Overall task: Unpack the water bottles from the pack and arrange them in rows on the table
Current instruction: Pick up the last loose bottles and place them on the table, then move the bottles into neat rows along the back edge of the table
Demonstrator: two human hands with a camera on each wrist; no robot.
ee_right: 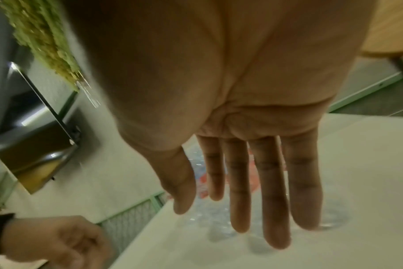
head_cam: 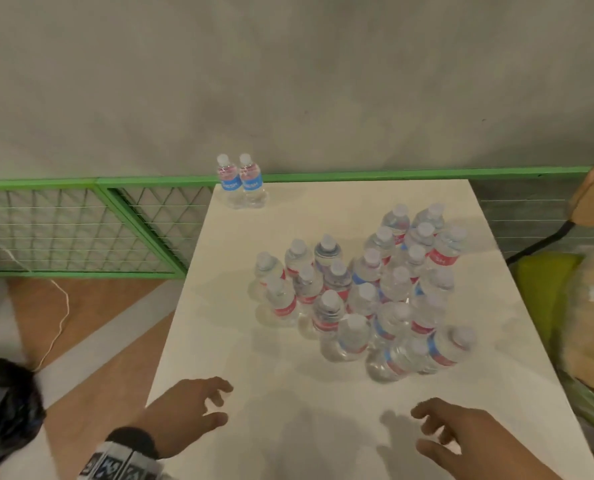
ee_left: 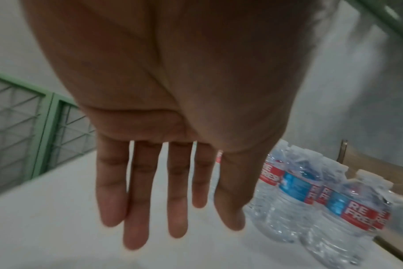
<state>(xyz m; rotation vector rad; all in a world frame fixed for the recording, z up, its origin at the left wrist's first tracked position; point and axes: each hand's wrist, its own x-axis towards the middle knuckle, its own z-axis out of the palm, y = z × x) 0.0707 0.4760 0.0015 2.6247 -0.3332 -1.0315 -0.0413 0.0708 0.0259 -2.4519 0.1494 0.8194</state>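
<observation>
Several small clear water bottles (head_cam: 364, 292) with white caps and red-blue labels stand in a loose cluster on the white table (head_cam: 240, 341), right of centre. Two more bottles (head_cam: 241, 183) stand side by side at the table's far left corner. My left hand (head_cam: 198, 407) hovers over the near left edge, fingers relaxed, holding nothing. My right hand (head_cam: 441, 431) hovers at the near right, also empty. In the left wrist view my fingers (ee_left: 154, 191) hang straight, with bottles (ee_left: 311, 196) to their right. In the right wrist view my fingers (ee_right: 253, 182) hang straight over blurred bottles (ee_right: 205, 183).
A green wire fence (head_cam: 80, 223) runs behind and to the left of the table, before a grey wall. A black bag (head_cam: 4, 407) lies on the floor at left. Cardboard and a green cushion (head_cam: 545, 292) crowd the right side.
</observation>
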